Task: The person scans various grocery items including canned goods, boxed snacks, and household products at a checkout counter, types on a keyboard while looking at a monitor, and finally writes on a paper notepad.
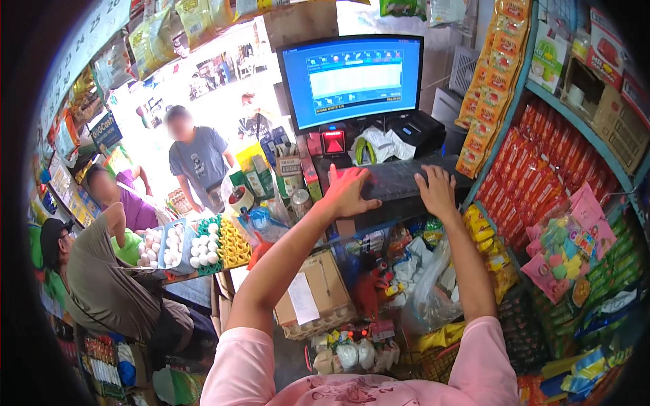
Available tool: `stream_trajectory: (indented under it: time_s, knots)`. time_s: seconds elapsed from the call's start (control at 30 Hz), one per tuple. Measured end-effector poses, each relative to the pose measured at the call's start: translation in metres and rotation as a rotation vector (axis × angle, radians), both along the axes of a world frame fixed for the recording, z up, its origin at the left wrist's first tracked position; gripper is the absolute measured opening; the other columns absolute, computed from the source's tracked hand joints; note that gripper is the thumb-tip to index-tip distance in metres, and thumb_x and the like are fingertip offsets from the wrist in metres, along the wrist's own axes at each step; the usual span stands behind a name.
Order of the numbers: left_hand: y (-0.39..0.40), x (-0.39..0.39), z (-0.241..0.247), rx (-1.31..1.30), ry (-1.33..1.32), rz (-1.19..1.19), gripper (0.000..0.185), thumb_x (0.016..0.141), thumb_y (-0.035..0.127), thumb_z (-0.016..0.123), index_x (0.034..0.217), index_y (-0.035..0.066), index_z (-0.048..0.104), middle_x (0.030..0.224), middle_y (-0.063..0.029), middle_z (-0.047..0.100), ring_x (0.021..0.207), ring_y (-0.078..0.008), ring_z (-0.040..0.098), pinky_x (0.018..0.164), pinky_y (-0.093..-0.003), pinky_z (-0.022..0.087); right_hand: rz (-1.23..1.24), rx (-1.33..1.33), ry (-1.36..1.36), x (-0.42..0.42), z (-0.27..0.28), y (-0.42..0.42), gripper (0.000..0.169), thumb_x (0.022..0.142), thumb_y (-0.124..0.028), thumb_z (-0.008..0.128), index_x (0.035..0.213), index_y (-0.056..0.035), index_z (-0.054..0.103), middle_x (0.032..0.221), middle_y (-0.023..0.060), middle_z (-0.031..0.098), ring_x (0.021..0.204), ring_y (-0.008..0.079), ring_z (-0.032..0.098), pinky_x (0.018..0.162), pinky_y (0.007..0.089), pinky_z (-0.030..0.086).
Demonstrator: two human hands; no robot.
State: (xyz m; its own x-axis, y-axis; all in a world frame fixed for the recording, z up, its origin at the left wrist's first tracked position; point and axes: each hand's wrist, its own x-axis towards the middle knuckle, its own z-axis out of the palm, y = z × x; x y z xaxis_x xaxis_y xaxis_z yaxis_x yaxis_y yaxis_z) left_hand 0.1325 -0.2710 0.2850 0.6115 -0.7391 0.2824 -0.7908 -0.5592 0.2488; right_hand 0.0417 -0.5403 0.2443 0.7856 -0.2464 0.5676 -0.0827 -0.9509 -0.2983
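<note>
My left hand (350, 192) is at the left end of a dark, covered keyboard (393, 181), its fingers spread and nothing in them. On the keyboard's right part rests my right hand (436, 188), fingers apart and empty. Behind it a monitor (353, 83) shows a blue window with a table. A barcode scanner (333, 143) glows red beneath the monitor's left side. Crumpled white paper (383, 144) lies between the scanner and a black receipt printer (419, 131).
Trays of white eggs (204, 249) line the counter at left, with several people beyond and beside it. A cardboard box (317, 284) bearing a paper slip sits below. Hanging orange sachets (495, 86) and shelves of red packets (533, 177) flank the right.
</note>
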Motion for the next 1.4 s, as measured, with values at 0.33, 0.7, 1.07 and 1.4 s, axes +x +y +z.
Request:
stream_trajectory:
  time_s: [0.33,0.7,1.07,1.4]
  knots:
    - [-0.005,0.009,-0.039,-0.247,-0.154,0.181,0.058,0.092,0.051,0.063,0.127,0.005,0.060,0.125,-0.0180,0.061,0.125,-0.0359,0.052,0.109,-0.0524,0.034,0.059,-0.075,0.002,-0.009,0.003,-0.006,0.041,0.102,-0.037,0.055,0.128,-0.0057,0.061,0.130,0.0164,0.063,0.119,0.0391,0.060,0.108,0.0569,0.037]
    - [0.001,-0.012,-0.029,-0.271,-0.332,0.222,0.052,0.095,0.043,0.062,0.128,0.003,0.060,0.125,-0.0176,0.062,0.125,-0.0354,0.053,0.110,-0.0628,0.030,0.019,-0.121,0.025,-0.008,0.007,0.001,0.043,0.103,-0.038,0.054,0.135,-0.0086,0.057,0.138,0.0156,0.059,0.124,0.0397,0.057,0.108,0.0642,0.035]
    - [0.161,-0.224,-0.086,-0.365,0.390,-0.009,0.026,0.094,0.022,0.063,0.110,0.001,0.059,0.092,-0.0205,0.065,0.087,-0.0418,0.065,0.076,-0.0511,0.051,0.204,0.076,-0.400,-0.071,-0.041,0.069,0.032,0.099,-0.024,0.062,0.123,-0.0018,0.061,0.125,0.0182,0.061,0.116,0.0381,0.057,0.102,0.0481,0.042]
    - [0.271,-0.421,-0.260,-0.791,0.980,0.923,0.017,0.095,0.019,0.068,0.100,0.004,0.074,0.076,-0.0028,0.072,0.062,-0.0094,0.060,0.057,-0.0292,0.048,0.449,0.899,0.276,-0.186,-0.171,0.235,0.015,0.098,-0.017,0.064,0.098,-0.0021,0.068,0.076,0.0084,0.069,0.073,0.0242,0.068,0.072,0.0399,0.054]
